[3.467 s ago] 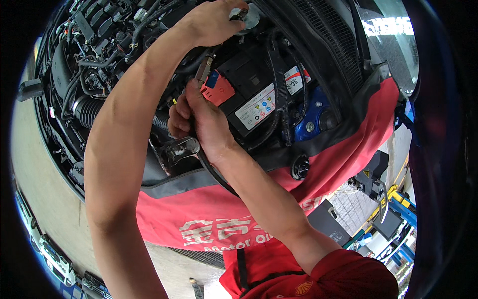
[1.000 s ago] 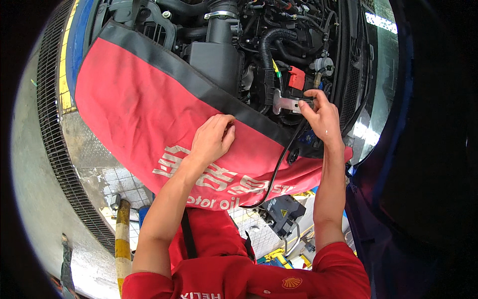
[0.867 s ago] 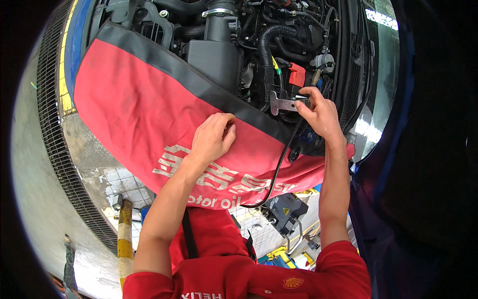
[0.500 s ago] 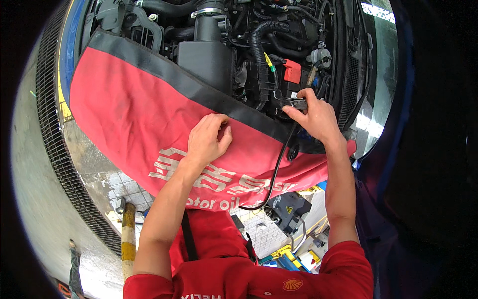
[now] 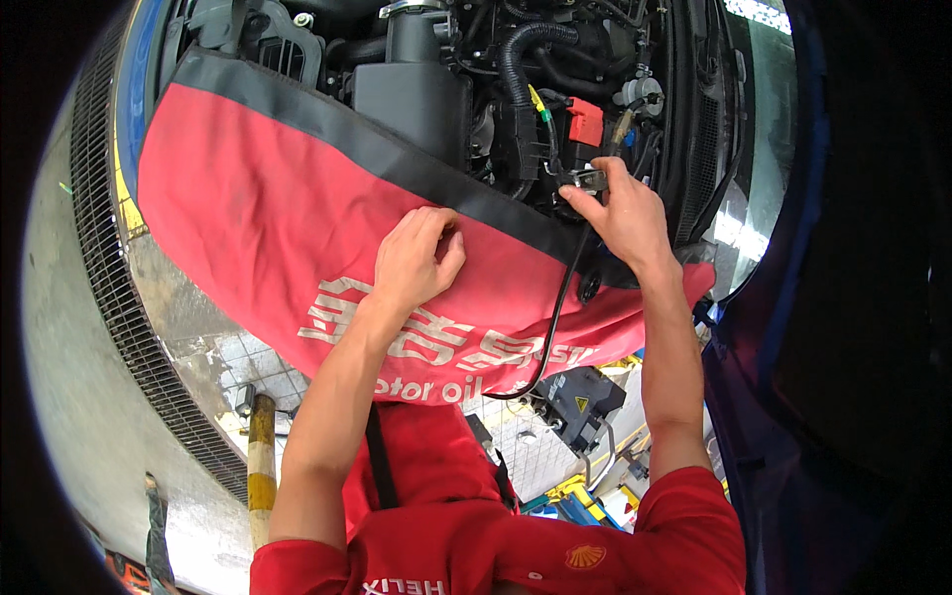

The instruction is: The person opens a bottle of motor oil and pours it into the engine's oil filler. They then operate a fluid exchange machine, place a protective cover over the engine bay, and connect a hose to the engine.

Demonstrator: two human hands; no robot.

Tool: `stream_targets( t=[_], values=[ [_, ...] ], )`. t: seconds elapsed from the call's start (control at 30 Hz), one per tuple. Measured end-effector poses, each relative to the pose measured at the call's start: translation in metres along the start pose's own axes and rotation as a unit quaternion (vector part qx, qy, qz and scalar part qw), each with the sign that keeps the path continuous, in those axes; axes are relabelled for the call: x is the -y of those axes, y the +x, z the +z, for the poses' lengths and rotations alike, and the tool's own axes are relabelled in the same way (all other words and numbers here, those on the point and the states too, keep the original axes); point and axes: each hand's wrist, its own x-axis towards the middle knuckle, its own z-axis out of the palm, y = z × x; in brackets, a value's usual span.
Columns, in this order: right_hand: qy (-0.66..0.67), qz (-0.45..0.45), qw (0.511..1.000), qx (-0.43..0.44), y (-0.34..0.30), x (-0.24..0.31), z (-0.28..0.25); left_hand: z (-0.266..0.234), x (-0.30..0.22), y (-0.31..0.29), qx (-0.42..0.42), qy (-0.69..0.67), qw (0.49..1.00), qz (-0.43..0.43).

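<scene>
My right hand (image 5: 632,218) pinches a black clamp (image 5: 589,180) between thumb and fingers, at the near side of the battery in the engine bay. A thin black cable (image 5: 558,322) leads from below the clamp down across the red fender cover (image 5: 248,188). What the clamp's jaws touch is hard to make out. My left hand (image 5: 412,260) rests on the cover near its black border, fingers loosely bent with a gap to the thumb and nothing held. Just beyond the clamp is a red terminal cover (image 5: 585,122).
A black air filter box (image 5: 412,104) and a ribbed hose (image 5: 518,69) fill the bay beyond the cover. Under the cover's near edge stands a dark machine (image 5: 580,407) on the tiled floor. A yellow-and-white post (image 5: 262,466) and a floor grating (image 5: 109,258) are at the left.
The view has shifted slightly. My right hand keeps hold of the clamp, which sits a little farther away in the picture. My left hand remains on the cover.
</scene>
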Motion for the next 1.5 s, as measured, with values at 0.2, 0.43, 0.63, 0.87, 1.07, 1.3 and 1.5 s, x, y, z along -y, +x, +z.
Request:
stream_targets(
  t=[0.2, 0.43, 0.63, 0.87, 1.07, 1.3, 1.5],
  values=[
    [0.214, 0.137, 0.962, -0.096, -0.017, -0.009, -0.006, 0.0, 0.001, -0.002, 0.004, -0.006, 1.0, -0.013],
    [0.395, 0.311, 0.859, -0.096, -0.122, -0.009, 0.062, 0.001, 0.0, -0.003, 0.003, -0.013, 1.0, -0.004],
    [0.381, 0.252, 0.889, 0.036, -0.222, 0.082, 0.125, 0.003, 0.003, -0.001, -0.024, -0.027, 0.999, 0.027],
    [0.341, 0.126, 0.921, 0.14, -0.278, 0.141, 0.188, -0.055, -0.044, -0.075, -0.003, 0.053, 0.999, 0.013],
    [0.284, 0.056, 0.953, 0.089, -0.283, 0.147, 0.204, -0.101, -0.03, -0.17, 0.038, 0.12, 0.992, -0.034],
    [0.278, 0.074, 0.944, 0.163, -0.268, 0.146, 0.193, -0.106, -0.024, -0.174, 0.026, 0.107, 0.994, -0.01],
    [0.301, 0.015, 0.948, 0.101, -0.259, 0.194, 0.198, -0.159, -0.035, -0.183, 0.076, -0.001, 0.996, -0.056]
  ],
)
